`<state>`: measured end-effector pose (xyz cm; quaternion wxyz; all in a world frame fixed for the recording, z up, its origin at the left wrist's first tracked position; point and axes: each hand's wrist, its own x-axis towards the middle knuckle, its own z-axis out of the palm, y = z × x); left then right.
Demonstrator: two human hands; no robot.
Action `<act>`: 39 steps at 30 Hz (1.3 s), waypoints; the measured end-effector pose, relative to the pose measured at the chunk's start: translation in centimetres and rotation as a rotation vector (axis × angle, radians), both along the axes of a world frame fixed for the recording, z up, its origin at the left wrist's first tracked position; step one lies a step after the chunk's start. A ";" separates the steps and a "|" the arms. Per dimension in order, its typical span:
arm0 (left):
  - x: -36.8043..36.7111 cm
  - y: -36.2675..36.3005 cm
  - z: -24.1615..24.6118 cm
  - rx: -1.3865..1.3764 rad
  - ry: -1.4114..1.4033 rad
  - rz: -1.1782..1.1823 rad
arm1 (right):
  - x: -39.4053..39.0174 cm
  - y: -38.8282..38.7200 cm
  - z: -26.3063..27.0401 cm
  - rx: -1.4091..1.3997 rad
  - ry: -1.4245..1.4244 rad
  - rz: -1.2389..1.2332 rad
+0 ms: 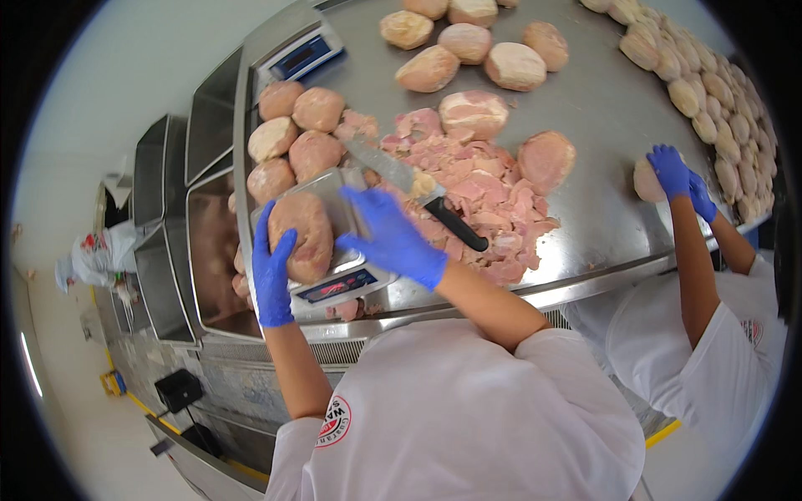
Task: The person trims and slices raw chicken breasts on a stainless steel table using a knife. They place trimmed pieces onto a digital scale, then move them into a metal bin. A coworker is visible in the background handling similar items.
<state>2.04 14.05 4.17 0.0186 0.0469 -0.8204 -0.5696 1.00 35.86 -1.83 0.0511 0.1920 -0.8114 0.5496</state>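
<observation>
My left hand (276, 269), in a blue glove, is wrapped around one side of a rounded piece of pale pink meat (307, 241) over the steel plate (351, 213) of a digital scale. Whether the meat rests fully on the plate cannot be told. My right hand (398, 241), gloved too and blurred, hovers beside the plate with spread fingers and nothing in them. The scale's lit display (336, 286) faces me. Beyond my right hand, a black-handled knife (460, 224) lies across a heap of meat trimmings (501, 200), fat stuck to its blade.
Several rounded meat pieces (316, 156) crowd the table's left side; others (463, 44) lie farther back. A second scale (307, 56) stands far left. Steel bins (216, 250) adjoin the table. At right, a co-worker's gloved hands (680, 178) hold meat beside a large pile (720, 119).
</observation>
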 end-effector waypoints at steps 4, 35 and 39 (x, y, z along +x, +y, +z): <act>0.8 1.1 2.1 -0.094 0.138 0.078 | 0.4 5.6 -3.0 0.419 -0.110 -0.247; 2.9 -3.7 0.8 0.259 0.164 0.315 | -2.8 6.8 -10.1 0.652 0.347 0.024; 3.1 -2.7 1.2 0.312 0.191 0.310 | -1.3 7.0 -10.8 0.541 0.425 0.102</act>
